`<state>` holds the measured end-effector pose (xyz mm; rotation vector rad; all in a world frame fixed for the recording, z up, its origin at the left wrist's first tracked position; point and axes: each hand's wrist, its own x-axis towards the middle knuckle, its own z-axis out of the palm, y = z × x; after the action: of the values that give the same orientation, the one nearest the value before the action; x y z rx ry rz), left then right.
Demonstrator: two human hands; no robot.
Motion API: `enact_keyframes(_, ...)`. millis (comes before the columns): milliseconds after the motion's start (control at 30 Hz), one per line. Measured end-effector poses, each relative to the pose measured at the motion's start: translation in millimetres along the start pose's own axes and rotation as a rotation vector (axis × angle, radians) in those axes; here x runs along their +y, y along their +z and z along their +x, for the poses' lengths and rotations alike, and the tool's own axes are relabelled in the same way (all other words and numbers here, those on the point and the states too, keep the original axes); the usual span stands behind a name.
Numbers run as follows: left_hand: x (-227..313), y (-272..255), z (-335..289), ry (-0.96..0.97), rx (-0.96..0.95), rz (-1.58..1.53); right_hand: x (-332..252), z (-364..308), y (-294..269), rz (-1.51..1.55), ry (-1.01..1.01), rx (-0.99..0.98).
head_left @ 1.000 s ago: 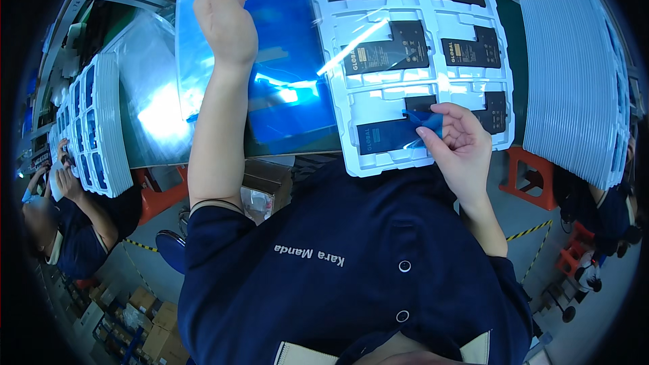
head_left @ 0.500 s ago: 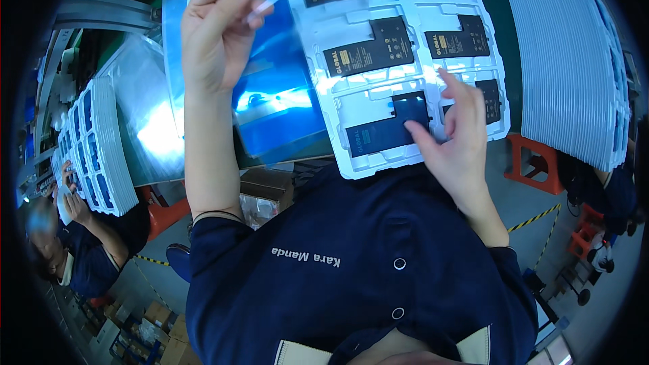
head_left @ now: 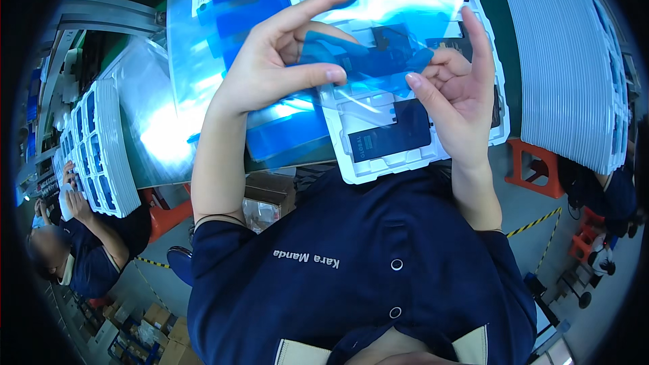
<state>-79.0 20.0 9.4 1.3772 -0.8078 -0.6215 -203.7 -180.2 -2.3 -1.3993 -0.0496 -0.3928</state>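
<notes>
A translucent blue film sheet [head_left: 368, 61] stretches between my hands over a white plastic tray [head_left: 351, 174]. My left hand [head_left: 277, 61] has the film's left part at its curled fingers, with thumb and index finger reaching out. At the film's right edge, my right hand [head_left: 463, 88] grips it near the thumb and bent fingers. Flat black L-shaped phone batteries sit in the tray's pockets; the front left battery [head_left: 389, 138] shows plainly. Glare and the film partly hide the batteries farther back.
Blue film sheets [head_left: 287, 138] lie left of the tray, beside clear plastic sheets [head_left: 145, 115]. A tall stack of white trays [head_left: 568, 67] stands at the right. Farther left, a co-worker [head_left: 94, 250] sits by another tray stack [head_left: 105, 149]. Orange stools [head_left: 537, 165] stand below.
My left hand has moved right and nearer, bringing film across the tray. My right hand has risen from the front battery to the film's right side.
</notes>
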Motion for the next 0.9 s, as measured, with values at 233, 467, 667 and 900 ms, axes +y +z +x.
enact_keyframes(233, -0.6, 6.4, -1.4, -0.008, -0.014, 0.176, 4.0, -2.0, -6.7, -0.104, 0.116, 0.022)
enact_keyframes(467, -6.2, 2.2, 0.1, 0.042, 0.019, 0.280, 10.8, -2.2, -7.8, -0.314, -0.053, 0.018)
enact_keyframes(667, -5.0, -1.4, -2.0, -0.033, 0.016, 0.378, 8.9, -3.0, -6.5, -0.487, -0.168, 0.012)
enact_keyframes(900, -21.5, -1.1, 2.8, 0.146, 0.158, 0.186, -13.9, -10.1, -17.3, -0.834, -0.611, -0.172)
